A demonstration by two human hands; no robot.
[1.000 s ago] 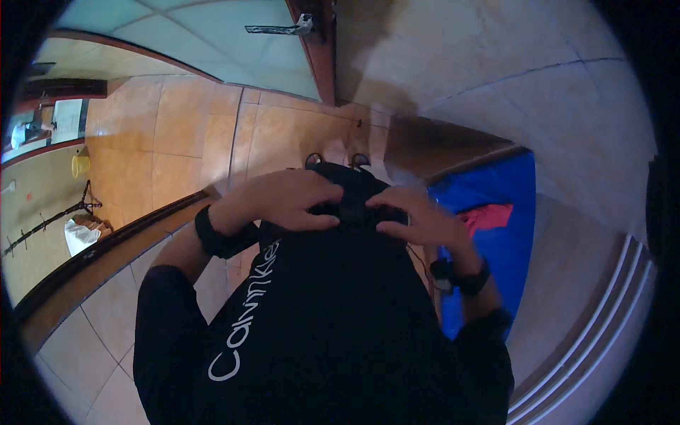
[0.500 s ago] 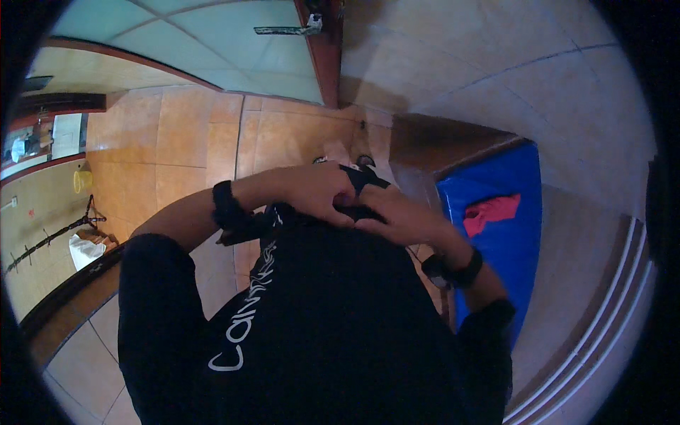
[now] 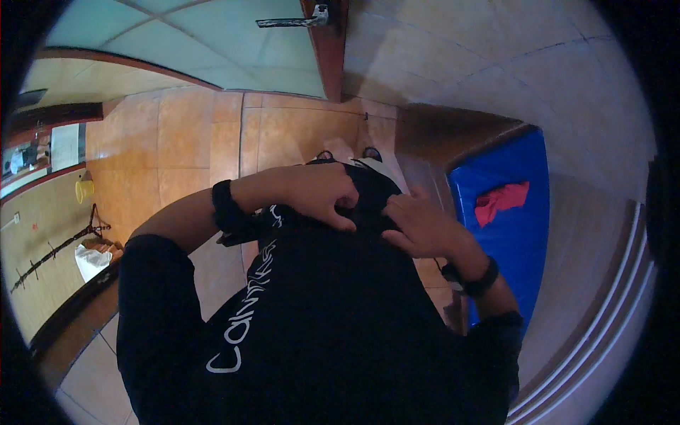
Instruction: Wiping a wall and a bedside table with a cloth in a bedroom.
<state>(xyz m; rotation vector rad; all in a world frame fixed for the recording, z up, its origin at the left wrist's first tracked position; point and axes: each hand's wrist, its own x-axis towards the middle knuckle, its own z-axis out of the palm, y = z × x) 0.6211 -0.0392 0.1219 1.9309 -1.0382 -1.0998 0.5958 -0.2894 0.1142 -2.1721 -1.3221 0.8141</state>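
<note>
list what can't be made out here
In the head view:
Whether the left hand and right hand grip the black cloth: dark folds hide it.
Frosted-glass door: rest cut off by upper edge.
Footwear: type, too small and dark.
White bundle: cloth or bag, too small to tell.

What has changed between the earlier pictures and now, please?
The right hand has moved rightward, away from the left hand, reopening a gap over the black clothing. Whether either hand holds it is unclear. The red cloth still lies on the blue pad.
</note>
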